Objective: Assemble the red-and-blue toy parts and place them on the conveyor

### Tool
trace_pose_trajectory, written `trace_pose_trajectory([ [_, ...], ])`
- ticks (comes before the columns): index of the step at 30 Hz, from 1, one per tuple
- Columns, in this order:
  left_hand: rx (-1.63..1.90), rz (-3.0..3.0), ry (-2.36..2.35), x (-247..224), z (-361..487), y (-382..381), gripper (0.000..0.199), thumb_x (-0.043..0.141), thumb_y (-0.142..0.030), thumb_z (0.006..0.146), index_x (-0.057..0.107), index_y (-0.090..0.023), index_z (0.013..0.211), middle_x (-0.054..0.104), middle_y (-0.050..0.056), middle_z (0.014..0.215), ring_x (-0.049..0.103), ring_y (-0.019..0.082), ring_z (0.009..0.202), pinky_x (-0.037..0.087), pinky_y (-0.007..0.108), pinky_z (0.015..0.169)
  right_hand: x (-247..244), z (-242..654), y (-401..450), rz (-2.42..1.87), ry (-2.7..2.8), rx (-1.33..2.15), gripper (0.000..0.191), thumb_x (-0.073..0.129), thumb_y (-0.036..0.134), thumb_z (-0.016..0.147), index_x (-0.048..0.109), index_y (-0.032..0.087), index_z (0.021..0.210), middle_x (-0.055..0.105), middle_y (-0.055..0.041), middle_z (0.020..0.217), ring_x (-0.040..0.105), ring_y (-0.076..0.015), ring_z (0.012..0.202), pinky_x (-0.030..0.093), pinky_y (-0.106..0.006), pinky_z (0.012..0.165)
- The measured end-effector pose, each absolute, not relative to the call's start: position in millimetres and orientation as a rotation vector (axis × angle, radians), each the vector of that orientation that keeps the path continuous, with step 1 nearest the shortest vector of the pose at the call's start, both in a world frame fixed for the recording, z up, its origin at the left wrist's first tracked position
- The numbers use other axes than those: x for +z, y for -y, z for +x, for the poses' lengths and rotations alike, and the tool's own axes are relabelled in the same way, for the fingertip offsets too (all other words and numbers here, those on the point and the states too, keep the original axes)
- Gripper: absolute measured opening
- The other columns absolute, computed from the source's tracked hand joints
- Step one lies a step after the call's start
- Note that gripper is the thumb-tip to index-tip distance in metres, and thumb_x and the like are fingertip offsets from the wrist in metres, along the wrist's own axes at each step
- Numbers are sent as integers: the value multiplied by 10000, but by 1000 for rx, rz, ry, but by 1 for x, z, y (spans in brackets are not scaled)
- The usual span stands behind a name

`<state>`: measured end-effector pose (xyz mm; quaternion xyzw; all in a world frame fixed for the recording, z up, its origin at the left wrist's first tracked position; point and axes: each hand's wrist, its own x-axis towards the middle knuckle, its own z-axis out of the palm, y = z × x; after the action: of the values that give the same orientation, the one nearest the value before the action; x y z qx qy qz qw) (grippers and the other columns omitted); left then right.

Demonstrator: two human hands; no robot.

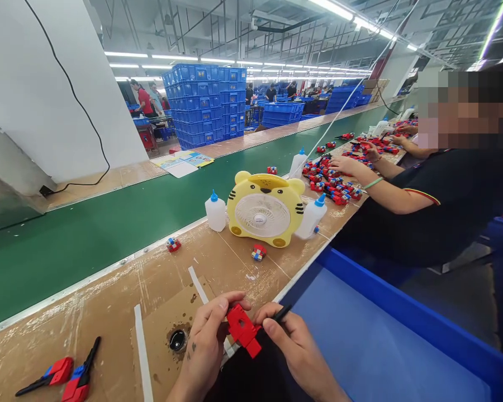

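My left hand (207,340) pinches a red plastic toy part (243,329), blocky with a round hole in its face, above the bench's near edge. In the fingers of my right hand (291,340) is a slim black rod (282,313), its upper end sticking out past the knuckles. The right fingertips touch the red part's side; whether the rod joins it there is hidden. Left of my hands, a small round cup of dark liquid (178,340) is set in a stained cardboard sheet (159,335). Two red-and-blue toy pieces with black rods (77,379) lie at the lower left.
A yellow tiger-faced fan (266,181) stands ahead between white bottles with blue caps (216,211). Beyond runs a green conveyor belt (109,240). A blue bin (385,329) is at right. A co-worker (444,195) handles a pile of red toy parts (331,178).
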<state>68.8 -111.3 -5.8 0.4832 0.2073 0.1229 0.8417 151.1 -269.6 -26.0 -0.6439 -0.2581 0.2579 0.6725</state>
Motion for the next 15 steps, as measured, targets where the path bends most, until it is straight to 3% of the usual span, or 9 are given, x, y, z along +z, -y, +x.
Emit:
trace_pose_trajectory([
  [5,257,1031,-425,-11,74,109,396,615,-471,894,723,-146,1093,713,127,1023,635,211,923,519,251,769,-25,153,266,-1449,583,593,301,516,473,959,637,199,925,642,-35,885,586,-189,880,458,-299,794],
  [8,264,1176,-426,-24,83,107,426,607,-498,891,700,-178,1157,671,128,1192,603,261,1106,532,284,843,-26,162,269,-1482,591,585,314,520,477,953,639,187,932,653,-39,884,598,-193,876,465,-308,809],
  [12,277,1647,-476,-72,98,98,482,537,-582,893,697,-217,1165,639,114,1268,568,311,1198,569,356,832,-45,198,296,-1644,554,436,340,487,472,963,647,173,946,686,-45,889,625,-192,858,483,-312,804],
  [15,375,2154,-270,-121,106,87,391,587,-534,859,740,-240,1067,673,103,1211,594,325,1168,498,468,1003,-65,248,337,-1966,481,92,341,445,454,977,647,180,947,690,-39,870,632,-192,825,488,-318,791],
])
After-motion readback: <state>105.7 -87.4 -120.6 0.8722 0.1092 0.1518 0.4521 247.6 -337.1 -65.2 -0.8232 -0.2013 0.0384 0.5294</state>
